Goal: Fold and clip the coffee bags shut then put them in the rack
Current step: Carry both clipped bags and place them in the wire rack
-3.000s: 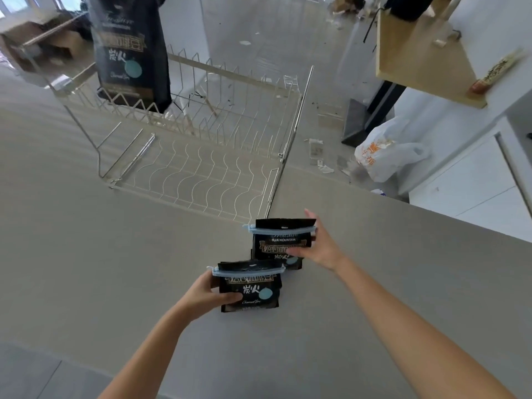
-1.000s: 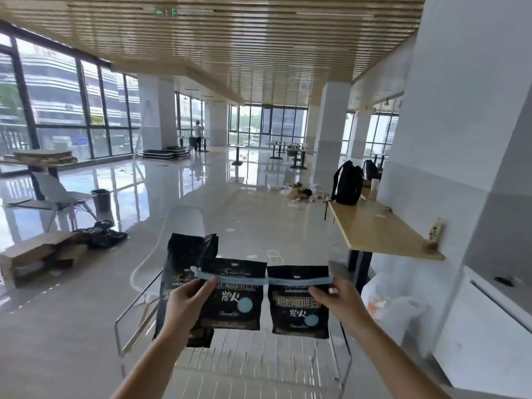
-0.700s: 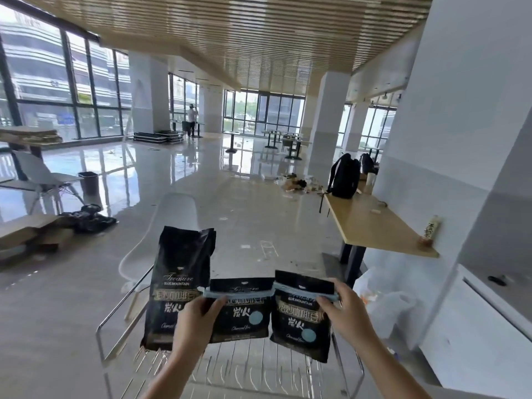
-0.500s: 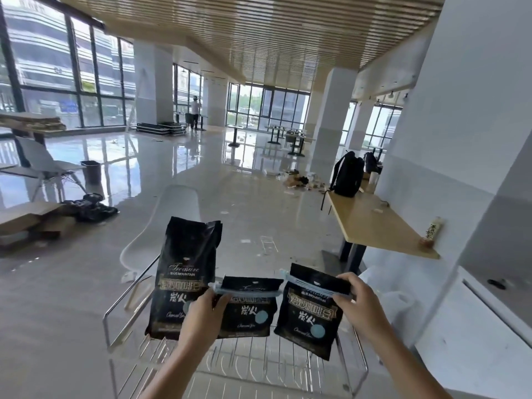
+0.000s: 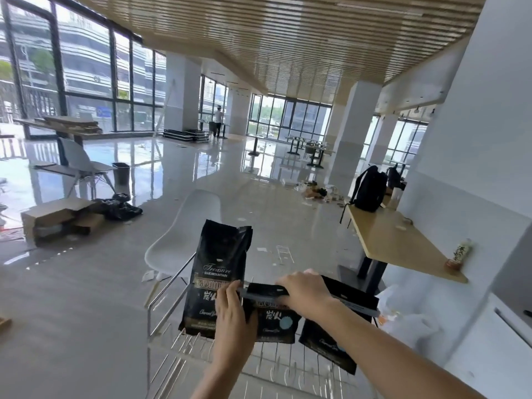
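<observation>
Two clipped coffee bags [image 5: 275, 318] are lowered over the wire rack [image 5: 178, 338], beside a tall unclipped bag [image 5: 217, 277]: one pinched by the left hand [image 5: 234, 315], the other apparently gripped by the right hand [image 5: 303, 292]. Crowded slots could topple the tall bag.
</observation>
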